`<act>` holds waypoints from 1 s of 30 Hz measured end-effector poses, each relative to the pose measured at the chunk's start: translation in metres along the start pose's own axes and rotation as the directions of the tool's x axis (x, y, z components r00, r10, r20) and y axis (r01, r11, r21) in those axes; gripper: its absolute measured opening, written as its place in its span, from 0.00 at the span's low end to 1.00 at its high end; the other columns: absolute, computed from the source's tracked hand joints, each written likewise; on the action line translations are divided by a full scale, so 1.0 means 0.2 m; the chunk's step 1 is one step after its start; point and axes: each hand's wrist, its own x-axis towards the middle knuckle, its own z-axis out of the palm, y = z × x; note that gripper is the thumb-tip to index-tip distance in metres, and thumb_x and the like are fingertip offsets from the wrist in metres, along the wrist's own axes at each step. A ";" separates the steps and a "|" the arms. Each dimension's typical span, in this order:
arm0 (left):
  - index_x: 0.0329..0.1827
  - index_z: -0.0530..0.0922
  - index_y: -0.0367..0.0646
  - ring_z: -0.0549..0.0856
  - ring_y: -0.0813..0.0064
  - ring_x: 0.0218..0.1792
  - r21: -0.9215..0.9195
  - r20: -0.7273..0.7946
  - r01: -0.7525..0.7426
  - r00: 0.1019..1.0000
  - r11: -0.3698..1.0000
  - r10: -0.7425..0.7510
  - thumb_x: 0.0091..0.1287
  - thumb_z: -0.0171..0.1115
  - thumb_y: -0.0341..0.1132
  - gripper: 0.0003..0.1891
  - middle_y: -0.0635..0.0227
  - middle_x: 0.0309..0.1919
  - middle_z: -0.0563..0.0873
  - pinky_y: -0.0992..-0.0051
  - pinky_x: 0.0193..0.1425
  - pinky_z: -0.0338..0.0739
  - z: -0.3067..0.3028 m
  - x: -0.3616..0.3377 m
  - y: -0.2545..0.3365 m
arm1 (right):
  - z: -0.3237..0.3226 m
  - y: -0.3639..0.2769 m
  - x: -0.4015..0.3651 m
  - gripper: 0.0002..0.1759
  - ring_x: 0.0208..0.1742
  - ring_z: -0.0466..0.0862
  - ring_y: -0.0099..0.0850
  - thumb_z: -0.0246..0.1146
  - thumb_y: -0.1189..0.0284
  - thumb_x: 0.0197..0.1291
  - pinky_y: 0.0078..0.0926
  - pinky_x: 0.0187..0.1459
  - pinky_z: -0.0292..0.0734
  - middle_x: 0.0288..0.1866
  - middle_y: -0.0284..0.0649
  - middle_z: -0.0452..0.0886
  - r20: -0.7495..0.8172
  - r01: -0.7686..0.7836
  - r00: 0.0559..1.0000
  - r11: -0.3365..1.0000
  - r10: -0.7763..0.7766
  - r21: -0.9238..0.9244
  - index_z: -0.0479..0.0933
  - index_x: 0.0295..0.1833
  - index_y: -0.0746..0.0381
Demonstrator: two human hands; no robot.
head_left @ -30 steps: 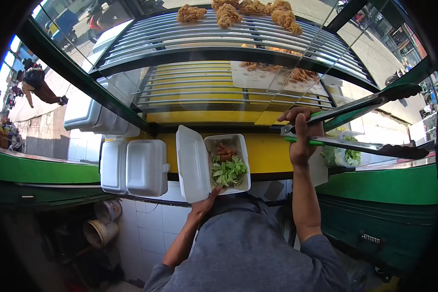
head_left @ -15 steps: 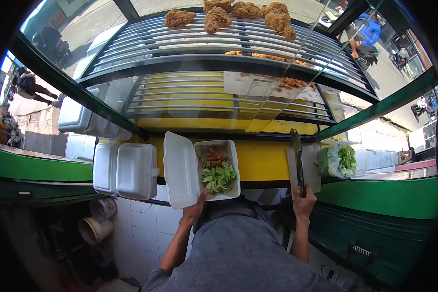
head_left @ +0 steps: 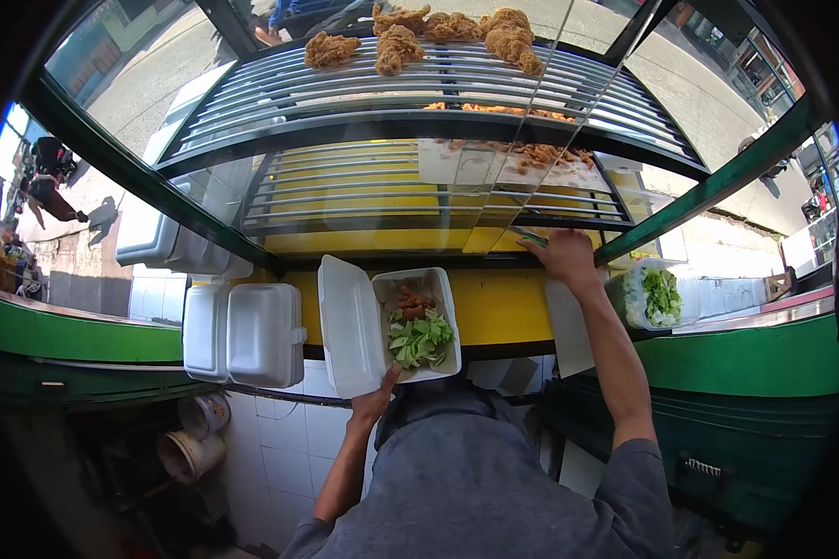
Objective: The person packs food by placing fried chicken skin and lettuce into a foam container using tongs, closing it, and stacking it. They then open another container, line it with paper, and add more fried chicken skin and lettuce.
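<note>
My left hand [head_left: 375,401] grips the front edge of an open white foam box [head_left: 445,317], thumb over the rim. Inside the box, chopped green lettuce [head_left: 419,339] lies in front of reddish-brown pieces of food [head_left: 414,304]. The box's lid [head_left: 347,328] stands open on the left. My right hand [head_left: 567,255] is stretched forward to the lower front of the glass case, its fingers closed around a thin greenish item [head_left: 531,237] that I cannot make out fully. A pale board [head_left: 569,326] lies beneath my right forearm.
Closed foam boxes [head_left: 263,334] stand at left on the yellow counter [head_left: 503,307]. A clear tub of lettuce [head_left: 660,296] is at right. Fried chicken [head_left: 399,48] rests on the upper rack, with smaller fried pieces [head_left: 550,156] below. Green frame bars [head_left: 718,191] cross both sides.
My right hand has moved forward from the board's near end to the case. The long dark tool no longer shows over the board. My left hand stays on the box.
</note>
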 end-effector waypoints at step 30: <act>0.49 0.81 0.35 0.85 0.63 0.39 0.014 -0.007 -0.067 0.998 0.998 0.067 0.65 0.69 0.47 0.22 0.58 0.37 0.86 0.65 0.45 0.79 -0.08 -0.02 0.06 | -0.63 -0.88 0.05 0.31 0.58 0.66 0.36 0.68 0.77 0.47 0.37 0.56 0.60 0.55 0.43 0.70 -0.956 0.511 0.260 0.821 0.134 0.254 0.70 0.61 0.60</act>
